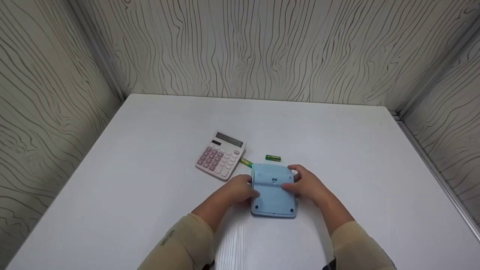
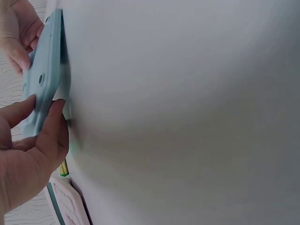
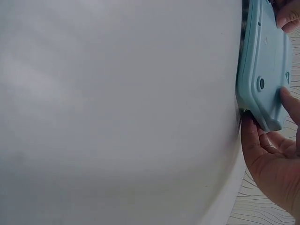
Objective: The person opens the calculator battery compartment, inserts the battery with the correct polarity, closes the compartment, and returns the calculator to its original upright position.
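A light blue calculator [image 1: 273, 202] is turned face down, its back with a small latch and dark round feet showing in the head view. My left hand [image 1: 240, 189] grips its left edge, thumb on the back and fingers underneath. On the opposite edge, my right hand [image 1: 307, 184] holds it the same way, its thumb near the latch. Both wrist views show the calculator [image 2: 44, 70] tilted, fingers curled under its rim. Its keys and display are hidden. One green and gold battery [image 1: 273, 158] lies just beyond it; another battery [image 1: 246, 162] is partly covered by its upper left corner.
To the left, a pink and white calculator [image 1: 221, 155] lies face up at an angle, near the partly covered battery. Everything rests on a white table [image 1: 150, 127]. Wood-patterned panels [image 1: 240, 48] rise behind the table and on both sides.
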`<state>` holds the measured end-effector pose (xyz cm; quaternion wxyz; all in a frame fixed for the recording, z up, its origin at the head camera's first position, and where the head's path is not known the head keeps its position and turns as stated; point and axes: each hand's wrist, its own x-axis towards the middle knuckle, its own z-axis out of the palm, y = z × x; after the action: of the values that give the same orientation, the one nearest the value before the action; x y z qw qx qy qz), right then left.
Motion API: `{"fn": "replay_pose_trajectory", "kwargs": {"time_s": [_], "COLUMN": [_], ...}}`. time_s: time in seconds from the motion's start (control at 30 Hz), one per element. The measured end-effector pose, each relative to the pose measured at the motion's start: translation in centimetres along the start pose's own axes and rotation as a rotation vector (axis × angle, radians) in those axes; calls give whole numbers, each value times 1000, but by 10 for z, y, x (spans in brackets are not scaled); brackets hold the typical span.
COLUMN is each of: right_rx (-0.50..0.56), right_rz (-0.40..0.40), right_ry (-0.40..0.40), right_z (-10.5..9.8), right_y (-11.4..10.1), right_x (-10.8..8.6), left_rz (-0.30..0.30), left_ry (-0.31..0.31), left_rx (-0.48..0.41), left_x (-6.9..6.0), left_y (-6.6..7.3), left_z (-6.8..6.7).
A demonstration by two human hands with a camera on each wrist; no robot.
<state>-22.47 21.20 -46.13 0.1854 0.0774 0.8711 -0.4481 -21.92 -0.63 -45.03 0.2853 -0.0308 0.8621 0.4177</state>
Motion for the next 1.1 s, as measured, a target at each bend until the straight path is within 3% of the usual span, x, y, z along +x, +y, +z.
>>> {"fn": "replay_pose_trajectory", "kwargs": {"time_s": [0.2,0.73,1.1], "right_rx": [4,-123,-174], "right_rz": [-9,-3,3], "right_ry": [-19,-34,-27], "right_z": [3,10,12], "right_y": [0,-5,-11], "right_x": [-1,1,1], "left_rz": [10,2,-33], "left_ry": [-20,-31,8], "left_rx": [27,6,-15], "left_x": [-3,4,7], "left_y": [-2,-9,-9], "left_z": [-4,-8,-8]}}
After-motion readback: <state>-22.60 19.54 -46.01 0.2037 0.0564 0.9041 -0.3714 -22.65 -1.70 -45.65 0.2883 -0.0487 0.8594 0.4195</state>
